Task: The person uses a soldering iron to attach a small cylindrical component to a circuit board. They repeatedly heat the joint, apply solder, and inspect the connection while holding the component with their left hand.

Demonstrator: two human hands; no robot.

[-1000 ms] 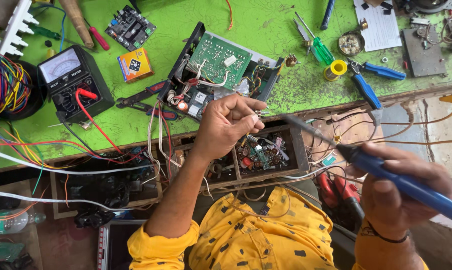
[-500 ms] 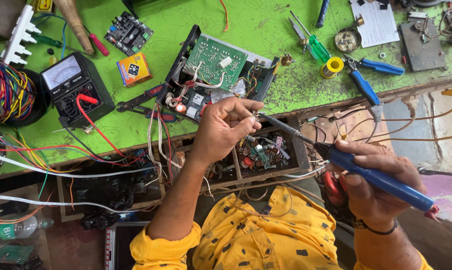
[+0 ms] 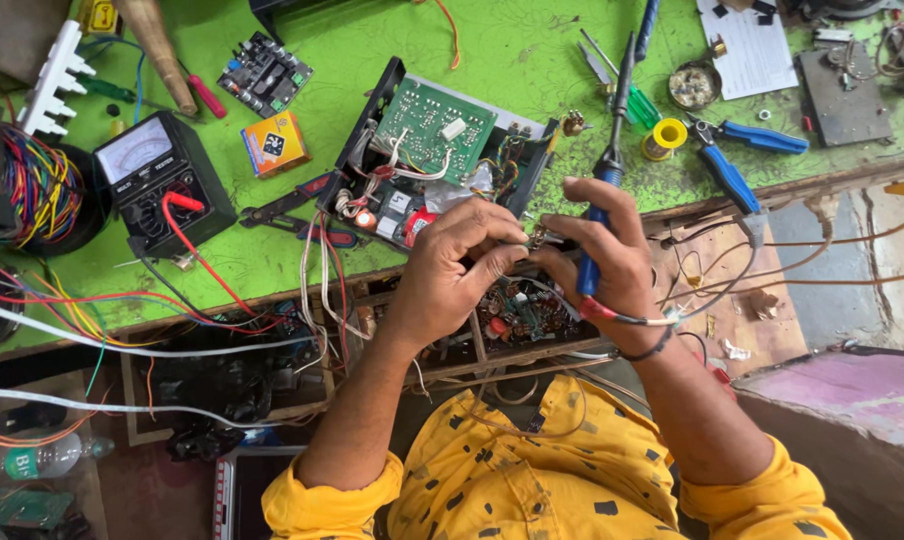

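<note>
Left hand [image 3: 462,265] pinches a small part [image 3: 538,238] steady beside the open black box [image 3: 437,150], while right hand [image 3: 607,250] grips the blue soldering iron [image 3: 612,170] upright, tip clear.

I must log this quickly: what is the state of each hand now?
Left hand: closed, pinching a small part; which part cannot be told.
Right hand: closed, holding the blue soldering iron.
</note>
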